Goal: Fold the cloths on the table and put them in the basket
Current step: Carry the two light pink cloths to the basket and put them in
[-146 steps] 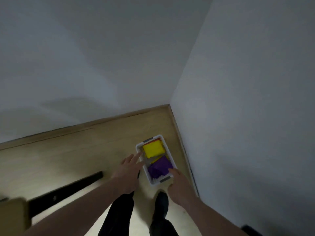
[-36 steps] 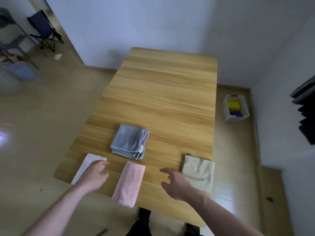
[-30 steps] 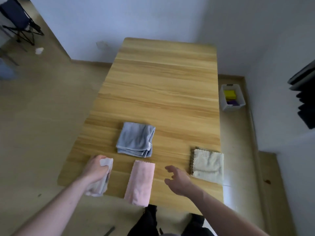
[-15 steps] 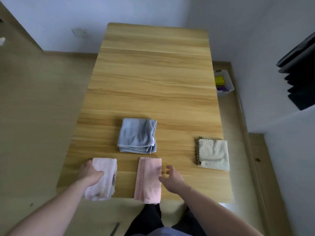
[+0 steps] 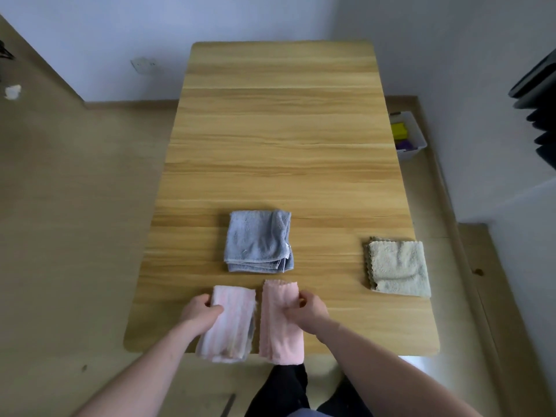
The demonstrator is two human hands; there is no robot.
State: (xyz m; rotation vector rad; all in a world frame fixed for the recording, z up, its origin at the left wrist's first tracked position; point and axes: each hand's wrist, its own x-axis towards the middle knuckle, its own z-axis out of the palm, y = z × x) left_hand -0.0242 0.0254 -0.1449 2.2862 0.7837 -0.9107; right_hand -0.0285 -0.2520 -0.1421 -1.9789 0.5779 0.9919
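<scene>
— Where are your hands?
— Your left hand [image 5: 200, 311] grips the folded pale pink striped cloth [image 5: 230, 323] at its left edge; your right hand [image 5: 307, 307] pinches the folded salmon-pink cloth [image 5: 278, 329] beside it.
— And the cloths?
— Both overhang the near edge of the wooden table [image 5: 279, 139]; the white plastic basket [image 5: 413, 136] sits on the floor, well apart.

A long wooden table [image 5: 279, 139] with pale, streaked grain stands with its far end against a white wall [image 5: 180, 22]. A second white wall [image 5: 469, 85] meets it at a corner on the right. A white socket [image 5: 143, 65] sits low on the far wall, left of the table. The floor [image 5: 69, 221] is tan and smooth, with a matching skirting along the walls. Something dark [image 5: 538, 106] hangs on the right wall at the frame's edge. A small white scrap [image 5: 12, 91] lies on the floor far left. The light is soft and even.
</scene>
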